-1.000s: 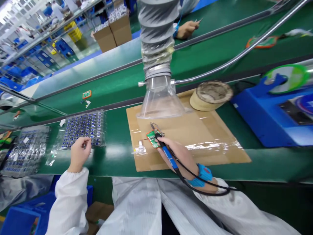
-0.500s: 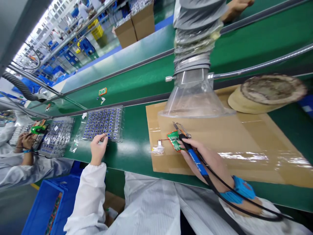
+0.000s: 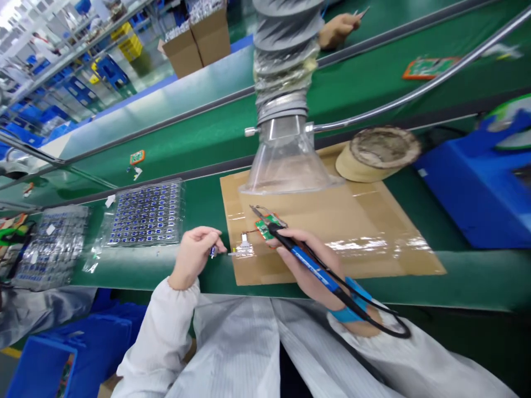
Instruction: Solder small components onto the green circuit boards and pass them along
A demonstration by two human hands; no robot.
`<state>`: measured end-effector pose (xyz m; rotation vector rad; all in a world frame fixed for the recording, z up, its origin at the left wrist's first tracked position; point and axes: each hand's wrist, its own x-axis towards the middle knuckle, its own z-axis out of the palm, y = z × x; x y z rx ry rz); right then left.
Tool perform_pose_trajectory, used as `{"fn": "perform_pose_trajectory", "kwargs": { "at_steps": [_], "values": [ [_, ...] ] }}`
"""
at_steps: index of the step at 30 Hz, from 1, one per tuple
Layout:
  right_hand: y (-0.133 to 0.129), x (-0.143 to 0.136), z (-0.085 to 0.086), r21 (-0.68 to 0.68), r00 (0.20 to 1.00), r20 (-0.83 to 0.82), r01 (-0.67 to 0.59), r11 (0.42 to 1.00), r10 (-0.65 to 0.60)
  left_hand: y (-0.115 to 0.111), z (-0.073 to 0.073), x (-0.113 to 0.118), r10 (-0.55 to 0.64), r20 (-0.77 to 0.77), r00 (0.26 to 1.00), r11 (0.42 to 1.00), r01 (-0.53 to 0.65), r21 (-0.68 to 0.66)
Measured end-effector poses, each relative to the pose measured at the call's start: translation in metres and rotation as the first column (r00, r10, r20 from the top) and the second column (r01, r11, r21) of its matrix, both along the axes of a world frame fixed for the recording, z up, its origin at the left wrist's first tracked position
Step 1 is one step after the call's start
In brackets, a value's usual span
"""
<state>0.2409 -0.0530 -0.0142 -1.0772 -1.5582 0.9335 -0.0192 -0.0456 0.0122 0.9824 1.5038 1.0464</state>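
My left hand [image 3: 194,257] pinches a small blue-and-silver component [image 3: 213,252] just left of the cardboard sheet. My right hand [image 3: 309,276] is closed round a soldering iron [image 3: 315,270] with a blue and black handle. Its metal tip points up and left, over a green circuit board [image 3: 262,229] with an orange edge. The right fingertips reach the board's lower edge. A thin wire runs left from the board to a small white part [image 3: 244,239] on the cardboard. Left of my left hand lies a clear tray [image 3: 145,213] with rows of small blue components.
A clear fume hood [image 3: 290,166] hangs above the cardboard sheet [image 3: 373,232]. Behind, a round crusted pot [image 3: 352,166] stands near a blue bin [image 3: 464,193]. More clear trays [image 3: 52,243] are stacked at left. Another person's hand [image 3: 338,30] shows across the green belt.
My left hand has left the tray and moved right, carrying a small component toward the cardboard. The view has swung right. My right hand still holds the soldering iron by the board.
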Motion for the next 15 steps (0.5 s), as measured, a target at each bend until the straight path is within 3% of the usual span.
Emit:
{"fn": "perform_pose_trajectory", "kwargs": {
  "at_steps": [2,5,10,15],
  "values": [
    [0.001,-0.005,0.003,-0.024,0.999,-0.045,0.003,1.0,-0.004,0.001,-0.001,0.035,-0.112,0.143,0.983,0.984,0.13,-0.121],
    [0.002,-0.01,0.002,-0.069,0.993,-0.114,-0.01,0.998,0.002,-0.001,-0.001,0.067,-0.19,0.197,0.962,0.961,0.223,-0.163],
    [0.003,-0.011,-0.004,-0.124,0.978,-0.206,-0.014,0.992,-0.012,-0.004,-0.001,0.076,-0.207,0.153,0.966,0.965,0.227,-0.127],
    [0.002,-0.012,-0.001,-0.097,0.972,-0.232,0.019,0.995,-0.041,-0.002,0.001,0.079,-0.174,0.131,0.976,0.976,0.188,-0.106]
  ]
}}
